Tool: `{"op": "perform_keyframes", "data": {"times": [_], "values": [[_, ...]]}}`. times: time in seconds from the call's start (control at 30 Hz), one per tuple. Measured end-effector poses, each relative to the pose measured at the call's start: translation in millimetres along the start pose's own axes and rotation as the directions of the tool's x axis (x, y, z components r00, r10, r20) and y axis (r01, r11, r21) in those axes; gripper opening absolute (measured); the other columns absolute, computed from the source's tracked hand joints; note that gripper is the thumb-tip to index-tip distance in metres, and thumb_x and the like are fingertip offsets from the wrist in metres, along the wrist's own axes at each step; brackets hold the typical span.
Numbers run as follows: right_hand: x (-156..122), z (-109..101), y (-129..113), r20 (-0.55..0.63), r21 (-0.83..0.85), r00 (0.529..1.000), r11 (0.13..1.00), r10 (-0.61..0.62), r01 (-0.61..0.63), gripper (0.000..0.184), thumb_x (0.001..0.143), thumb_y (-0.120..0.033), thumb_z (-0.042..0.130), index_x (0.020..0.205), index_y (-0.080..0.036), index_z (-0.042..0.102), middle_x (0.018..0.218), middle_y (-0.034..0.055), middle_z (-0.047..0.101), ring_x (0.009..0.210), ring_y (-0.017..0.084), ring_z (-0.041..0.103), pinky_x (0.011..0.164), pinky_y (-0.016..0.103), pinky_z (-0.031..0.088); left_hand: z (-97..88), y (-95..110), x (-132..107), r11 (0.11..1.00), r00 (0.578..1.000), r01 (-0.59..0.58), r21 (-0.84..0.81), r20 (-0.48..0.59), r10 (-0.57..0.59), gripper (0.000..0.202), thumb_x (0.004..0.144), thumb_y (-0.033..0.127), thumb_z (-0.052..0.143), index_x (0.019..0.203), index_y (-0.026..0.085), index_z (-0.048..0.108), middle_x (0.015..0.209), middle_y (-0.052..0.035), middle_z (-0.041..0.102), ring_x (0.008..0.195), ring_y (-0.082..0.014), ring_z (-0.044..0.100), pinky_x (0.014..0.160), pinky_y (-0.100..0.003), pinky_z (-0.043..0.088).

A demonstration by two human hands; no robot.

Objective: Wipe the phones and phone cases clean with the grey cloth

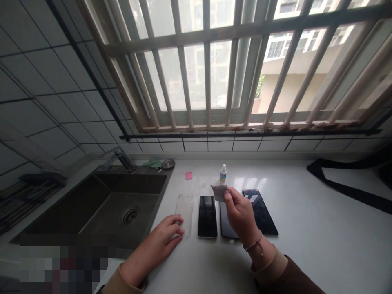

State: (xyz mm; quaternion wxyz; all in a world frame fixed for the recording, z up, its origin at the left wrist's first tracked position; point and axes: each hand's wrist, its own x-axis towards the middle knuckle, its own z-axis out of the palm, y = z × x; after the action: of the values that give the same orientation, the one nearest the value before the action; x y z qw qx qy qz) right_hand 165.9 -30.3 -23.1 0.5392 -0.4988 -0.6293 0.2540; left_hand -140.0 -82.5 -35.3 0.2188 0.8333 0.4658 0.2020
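My right hand (241,210) pinches a small grey cloth (219,192) between thumb and fingers, raised over the top of a dark tablet (266,218). My left hand (165,237) has its fingers apart and slightly bent, with the tips at the left edge of a clear phone case (185,208) lying on the counter. Between the case and the tablet, a phone (207,216) lies flat with its black screen up. Behind the cloth stands a small white bottle (223,174) with a coloured label. My right hand hides part of the tablet.
The white counter (315,245) holds a pink sticky note (188,175) and a tiny clear piece (204,184). At left is a dark sink (134,192) with a faucet (125,160), a green cloth (152,164) and a metal strainer (168,164). A black strap (346,192) lies at right.
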Motion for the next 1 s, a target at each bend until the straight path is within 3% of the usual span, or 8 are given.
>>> {"op": "perform_keyframes", "data": {"times": [0.2,0.6,0.7,0.8,0.9,1.0], "values": [[0.0,0.8,-0.2,0.020,0.006,1.000,1.000,0.014,-0.014,0.036,0.109,-0.039,0.045,0.109,-0.020,0.075,0.087,0.0043,0.076,0.078,0.020,0.070,0.070,0.028,0.050,-7.1,3.7,0.7,1.000,0.999,0.010,-0.003,0.053,-0.009,0.017,0.098,0.015,0.059,0.099,0.024,0.073,0.134,-0.0096,0.065,0.128,-0.0240,0.064,0.109,-0.037,0.054],[1.5,1.7,0.9,0.020,0.012,1.000,1.000,0.021,-0.021,0.036,0.110,-0.039,0.044,0.111,-0.020,0.075,0.091,0.0050,0.077,0.082,0.021,0.072,0.073,0.028,0.050,-6.1,6.8,0.7,0.994,0.998,-0.052,0.093,0.039,0.049,0.021,0.098,0.010,0.055,0.098,0.024,0.071,0.131,-0.0075,0.068,0.124,-0.0228,0.065,0.106,-0.036,0.056],[1.4,1.7,0.1,0.010,-0.005,1.000,1.000,0.020,-0.020,0.037,0.109,-0.039,0.043,0.109,-0.020,0.075,0.088,0.0046,0.076,0.080,0.021,0.071,0.072,0.028,0.051,-8.0,9.1,-0.4,0.987,0.997,-0.068,0.142,-0.016,0.072,0.022,0.099,0.017,0.061,0.117,0.026,0.069,0.132,-0.0088,0.068,0.126,-0.0245,0.065,0.108,-0.040,0.057],[1.5,2.0,0.4,0.008,-0.020,1.000,1.000,0.023,-0.023,0.037,0.109,-0.039,0.042,0.106,-0.021,0.074,0.086,0.0045,0.075,0.080,0.021,0.072,0.073,0.029,0.053,-8.1,18.5,-0.3,0.976,0.989,-0.086,0.198,-0.104,0.108,0.036,0.100,0.027,0.065,0.136,0.027,0.061,0.138,-0.0108,0.066,0.133,-0.0265,0.062,0.114,-0.045,0.054],[2.0,5.3,4.9,0.061,-0.050,0.998,0.999,0.010,-0.007,0.036,0.109,-0.036,0.042,0.110,-0.021,0.075,0.099,0.0075,0.078,0.092,0.024,0.075,0.083,0.033,0.057,0.7,33.8,3.9,0.958,0.982,-0.103,0.269,-0.127,0.141,0.039,0.099,0.030,0.068,0.137,0.028,0.059,0.144,-0.0111,0.063,0.140,-0.0291,0.058,0.119,-0.052,0.051],[2.0,12.7,13.4,0.149,-0.098,0.986,0.991,-0.072,0.087,0.034,0.106,-0.029,0.044,0.122,-0.021,0.074,0.123,0.0116,0.077,0.122,0.028,0.069,0.107,0.044,0.054,20.0,47.1,12.3,0.934,0.986,-0.084,0.348,-0.109,0.129,0.055,0.091,0.028,0.078,0.142,0.027,0.057,0.149,-0.0125,0.061,0.144,-0.0345,0.054,0.122,-0.060,0.045]]}}
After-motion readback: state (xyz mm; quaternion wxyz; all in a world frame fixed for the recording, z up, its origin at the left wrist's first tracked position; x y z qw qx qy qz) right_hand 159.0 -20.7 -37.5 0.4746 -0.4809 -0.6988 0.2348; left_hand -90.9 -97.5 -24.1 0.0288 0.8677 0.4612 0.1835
